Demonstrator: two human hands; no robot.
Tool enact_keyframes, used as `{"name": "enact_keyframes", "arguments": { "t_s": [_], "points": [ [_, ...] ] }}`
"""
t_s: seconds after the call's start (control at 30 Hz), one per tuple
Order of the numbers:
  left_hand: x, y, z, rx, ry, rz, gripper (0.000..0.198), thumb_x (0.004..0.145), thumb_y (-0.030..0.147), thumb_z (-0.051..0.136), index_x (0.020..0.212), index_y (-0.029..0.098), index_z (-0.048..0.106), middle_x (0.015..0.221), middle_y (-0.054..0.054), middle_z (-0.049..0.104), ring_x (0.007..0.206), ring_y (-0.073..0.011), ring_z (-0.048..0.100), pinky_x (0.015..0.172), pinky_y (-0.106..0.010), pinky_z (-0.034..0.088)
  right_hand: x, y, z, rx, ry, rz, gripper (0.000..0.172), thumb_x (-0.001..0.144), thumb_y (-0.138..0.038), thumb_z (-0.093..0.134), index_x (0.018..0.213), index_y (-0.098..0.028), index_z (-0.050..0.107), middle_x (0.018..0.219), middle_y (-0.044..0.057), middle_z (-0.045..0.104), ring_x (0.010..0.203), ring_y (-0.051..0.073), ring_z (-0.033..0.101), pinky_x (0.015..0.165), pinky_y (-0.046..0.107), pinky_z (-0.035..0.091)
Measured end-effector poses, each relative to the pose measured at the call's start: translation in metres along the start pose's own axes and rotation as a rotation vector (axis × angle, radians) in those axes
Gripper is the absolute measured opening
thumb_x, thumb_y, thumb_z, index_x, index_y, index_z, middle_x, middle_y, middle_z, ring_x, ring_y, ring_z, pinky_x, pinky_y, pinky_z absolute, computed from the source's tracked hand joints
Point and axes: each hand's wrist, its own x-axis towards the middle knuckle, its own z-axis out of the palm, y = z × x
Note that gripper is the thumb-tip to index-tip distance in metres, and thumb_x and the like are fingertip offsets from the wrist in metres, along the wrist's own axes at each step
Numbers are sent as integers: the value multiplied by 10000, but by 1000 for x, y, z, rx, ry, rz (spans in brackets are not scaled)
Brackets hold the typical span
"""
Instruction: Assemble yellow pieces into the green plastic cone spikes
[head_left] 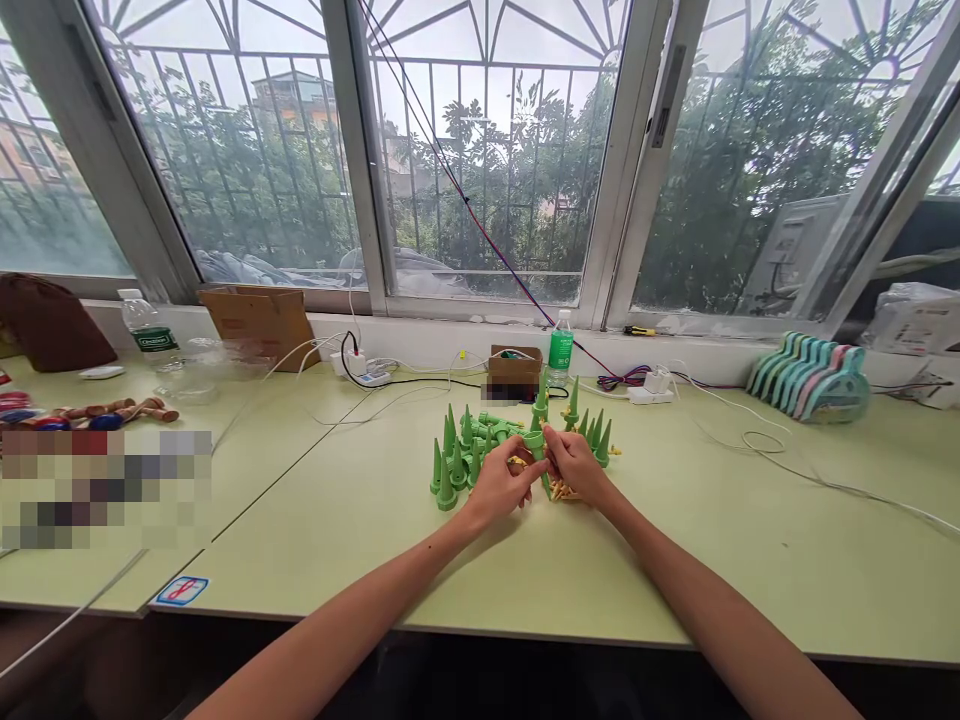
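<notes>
Both my hands meet over the middle of a pale green table [675, 560]. My left hand [501, 487] and my right hand [576, 465] are closed together on one green cone-shaped plastic spike [535, 447]. Several more green spikes [454, 462] stand upright to the left, and others [598, 437] stand behind my right hand. Small yellow plastic parts [564, 491] lie on the table under my right hand.
Behind the spikes stand a small brown box [514, 366] and a green-labelled bottle [559, 348]. A power strip [365, 374] and white cables [757, 441] run along the window side. A cardboard box [259, 322] sits at the left, colourful stacked items [810, 375] at the right.
</notes>
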Motion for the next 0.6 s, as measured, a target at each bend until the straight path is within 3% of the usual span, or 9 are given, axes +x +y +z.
{"name": "enact_keyframes", "arguments": {
  "t_s": [0.37, 0.6],
  "points": [
    [-2, -2, 1, 207, 63, 67, 290, 820, 456, 607, 766, 203, 477, 582, 43, 515, 419, -92, 491, 395, -209, 371, -1, -9, -1, -35, -19, 1, 666, 937, -597, 388, 403, -201, 433, 364, -8, 456, 352, 103, 426, 452, 238, 388],
    [-1, -2, 1, 255, 123, 117, 207, 823, 388, 594, 827, 189, 535, 710, 20, 536, 463, -81, 490, 422, -215, 375, -1, -10, 0, -35, -4, -10, 671, 933, -611, 385, 404, -201, 426, 368, 0, 469, 359, 105, 436, 466, 237, 401]
  ]
}}
